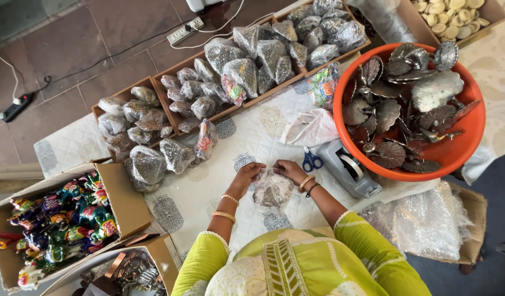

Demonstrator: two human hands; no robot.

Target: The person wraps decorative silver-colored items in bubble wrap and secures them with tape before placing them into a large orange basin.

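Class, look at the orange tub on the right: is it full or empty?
Full. The orange tub is piled nearly to its rim with dark metal pieces.

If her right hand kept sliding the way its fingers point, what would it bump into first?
Her right hand points toward her left hand, both gripping the clear-wrapped bundle. It would probably meet the left hand's fingers first, though the plastic hides how close they are.

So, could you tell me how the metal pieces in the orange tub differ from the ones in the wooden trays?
The pieces in the orange tub are bare and loose, showing dark fan-like shapes; those in the wooden trays are each wrapped in clear plastic. The tub pieces lie jumbled in a heap, while the wrapped ones sit packed side by side. Both look like dull silvery metal. Both hands hold one wrapped piece.
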